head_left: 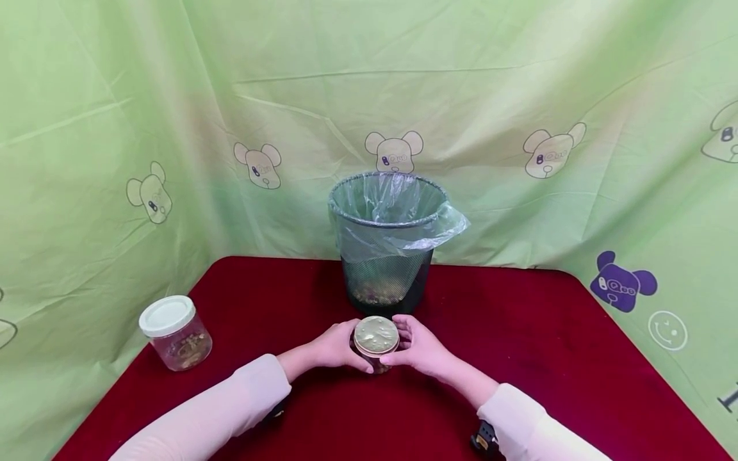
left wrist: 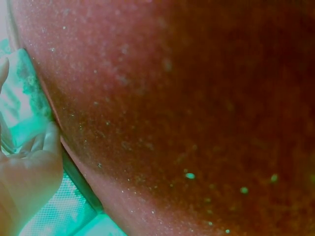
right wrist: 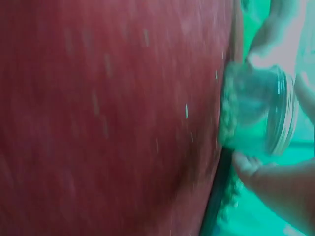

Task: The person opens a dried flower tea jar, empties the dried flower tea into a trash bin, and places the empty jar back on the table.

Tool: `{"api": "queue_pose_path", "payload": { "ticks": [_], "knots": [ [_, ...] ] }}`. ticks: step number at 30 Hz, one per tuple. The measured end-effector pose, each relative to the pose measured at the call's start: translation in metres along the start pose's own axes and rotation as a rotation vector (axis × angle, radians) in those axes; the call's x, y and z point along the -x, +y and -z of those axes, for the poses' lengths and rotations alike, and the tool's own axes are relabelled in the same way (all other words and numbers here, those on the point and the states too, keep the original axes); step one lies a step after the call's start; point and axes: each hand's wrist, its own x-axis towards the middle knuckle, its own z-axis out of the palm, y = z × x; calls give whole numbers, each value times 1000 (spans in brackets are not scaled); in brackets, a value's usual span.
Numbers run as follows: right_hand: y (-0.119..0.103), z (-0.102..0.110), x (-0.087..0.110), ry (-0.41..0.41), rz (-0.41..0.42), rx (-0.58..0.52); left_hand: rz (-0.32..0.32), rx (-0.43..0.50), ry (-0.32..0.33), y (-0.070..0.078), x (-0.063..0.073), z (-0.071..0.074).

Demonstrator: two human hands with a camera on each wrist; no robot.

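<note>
Between my two hands, near the middle of the table, stands a small clear jar [right wrist: 251,108] with a round pale gold lid [head_left: 377,334]. Bits of something lumpy line its bottom. My left hand [head_left: 340,346] grips it from the left side, thumb toward the front. From the right, my right hand [head_left: 423,349] holds it with thumb in front and fingers curled behind. The right wrist view is blurred, with the jar low over the red cloth. The left wrist view has my left hand [left wrist: 32,172] at its edge, the jar partly hidden.
Behind the jar stands a black mesh bin [head_left: 386,275] lined with a clear plastic bag, scraps at its bottom. A larger clear jar [head_left: 187,346] with a white lid and brown pieces stands at the left edge of the red-covered table [head_left: 519,333]. Green printed curtains surround it.
</note>
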Motion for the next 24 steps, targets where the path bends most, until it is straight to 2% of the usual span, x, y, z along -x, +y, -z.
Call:
{"api": "queue_pose_path", "payload": {
  "ticks": [4, 8, 15, 24],
  "knots": [
    [-2, -18, 6, 159, -45, -10, 5, -1, 3, 0, -1, -1],
    [-5, -30, 10, 236, -72, -14, 9, -2, 4, -1, -1, -1],
    [-8, -37, 11, 280, -51, 43, 31, 5, 0, 0, -1, -1],
    [-5, -32, 6, 242, -37, 42, 17, -4, 3, 1, -1, 1]
  ]
}}
